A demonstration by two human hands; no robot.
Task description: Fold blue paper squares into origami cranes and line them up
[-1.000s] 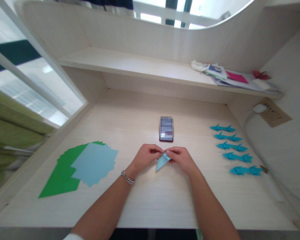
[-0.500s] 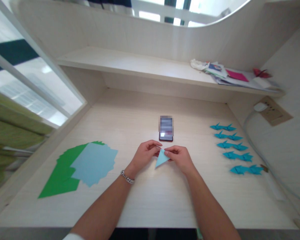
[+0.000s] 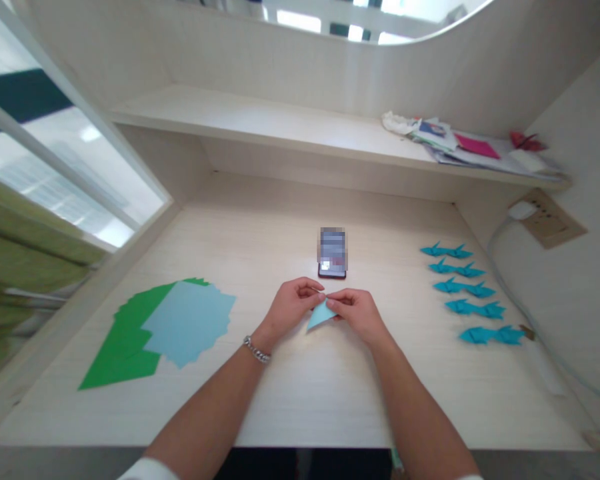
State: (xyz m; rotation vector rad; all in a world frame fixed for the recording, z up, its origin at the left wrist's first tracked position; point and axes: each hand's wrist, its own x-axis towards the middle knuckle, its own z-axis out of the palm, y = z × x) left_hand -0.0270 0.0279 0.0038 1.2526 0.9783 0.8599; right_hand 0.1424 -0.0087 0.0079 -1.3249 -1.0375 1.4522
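Note:
Between my hands is a light blue piece of folded paper (image 3: 320,315), a slim triangle with one point toward the lower left. My left hand (image 3: 296,303) pinches its upper corner between thumb and fingers; a silver chain bracelet circles that wrist. From the other side, my right hand (image 3: 354,309) grips the same paper, thumb on top near the upper edge. The fingertips of both hands nearly meet there and hide that corner. Just beyond them a phone (image 3: 333,253) lies on the desk, its screen blurred.
On the left of the desk (image 3: 300,407) lie fanned light blue sheets (image 3: 193,323) over green sheets (image 3: 125,347). Several blue folded-paper cranes (image 3: 464,288) stand in paired rows at the right. Papers (image 3: 437,135) rest on the shelf (image 3: 260,120). A cable (image 3: 490,250) runs from the wall socket (image 3: 550,219).
The folded paper has tilted, and less of it shows now. My left thumb has come in onto its upper corner, closer to my right fingertips.

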